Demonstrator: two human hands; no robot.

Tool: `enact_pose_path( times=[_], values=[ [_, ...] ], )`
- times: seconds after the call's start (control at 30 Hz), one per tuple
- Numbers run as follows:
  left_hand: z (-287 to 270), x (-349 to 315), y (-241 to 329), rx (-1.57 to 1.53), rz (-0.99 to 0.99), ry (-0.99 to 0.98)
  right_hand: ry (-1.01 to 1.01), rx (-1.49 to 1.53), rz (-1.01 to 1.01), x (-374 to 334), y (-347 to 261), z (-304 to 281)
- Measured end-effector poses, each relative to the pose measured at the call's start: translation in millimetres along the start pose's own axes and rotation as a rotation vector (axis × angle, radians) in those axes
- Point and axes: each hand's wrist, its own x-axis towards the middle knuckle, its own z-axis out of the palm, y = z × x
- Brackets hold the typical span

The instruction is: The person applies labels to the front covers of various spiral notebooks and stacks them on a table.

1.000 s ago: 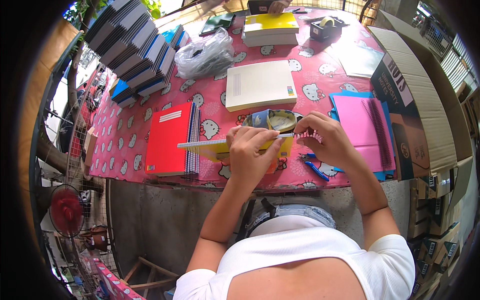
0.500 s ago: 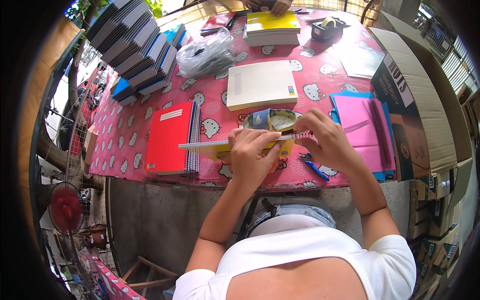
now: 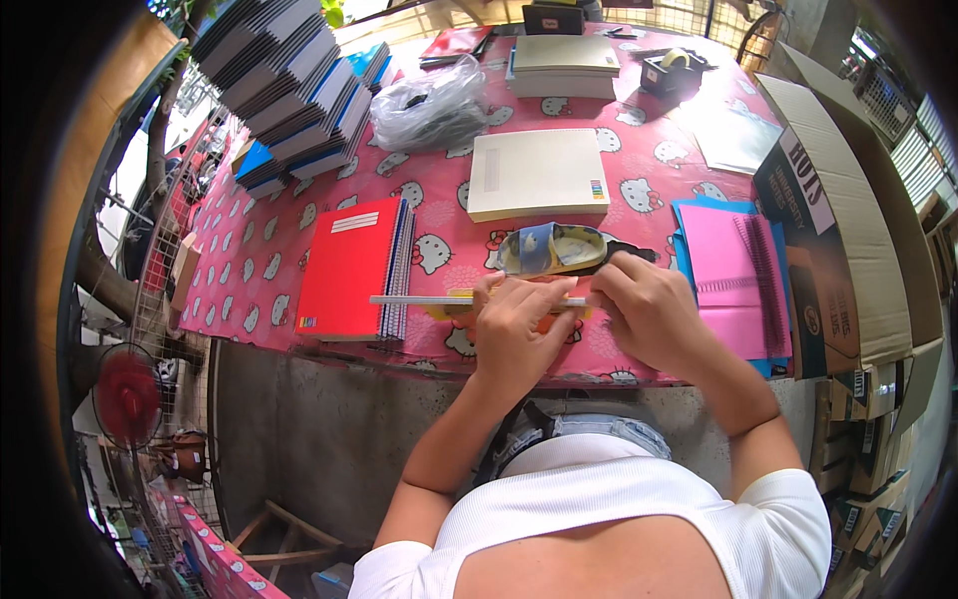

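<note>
My left hand (image 3: 524,324) is closed on a thin notebook (image 3: 424,299), seen edge-on as a pale strip that sticks out to the left. At its right end my right hand (image 3: 654,314) pinches with thumb and fingers. A dark spiral binding coil (image 3: 728,285) reaches out beyond the right hand over pink cover sheets (image 3: 714,255). What the right fingertips pinch is mostly hidden, but it lines up with this coil. Just beyond my hands lies a blue and yellow slide sandal (image 3: 554,250). Something yellow and orange shows beneath the left hand.
A red spiral notebook stack (image 3: 344,265) lies left, a cream notebook stack (image 3: 539,175) ahead. Farther back are a plastic bag (image 3: 429,105), tall notebook piles (image 3: 284,90), another cream-topped stack (image 3: 564,65) and a tape dispenser (image 3: 674,72). A cardboard box (image 3: 843,210) borders the right side.
My right hand has come down to the notebook's right end, hiding the blue-handled pliers. At the far stack, the yellow cover and the other person's hands on it are gone; a cream top shows.
</note>
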Motion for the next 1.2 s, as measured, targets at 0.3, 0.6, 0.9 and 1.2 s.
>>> enact_pose_path(
  times=[0.3,0.6,0.9,1.2],
  values=[
    [2,-5,-11,0.16,0.047,0.073,-0.446,-0.15,-0.049,66,125,88],
    [1,6,-17,0.125,0.088,0.133,-0.076,0.615,0.291,28,138,90],
    [7,7,-16,0.162,0.044,0.136,-0.248,1.086,0.225,19,111,19],
    [-3,15,-16,-0.071,-0.265,0.0,-0.267,0.498,0.095,48,113,26]
  ],
)
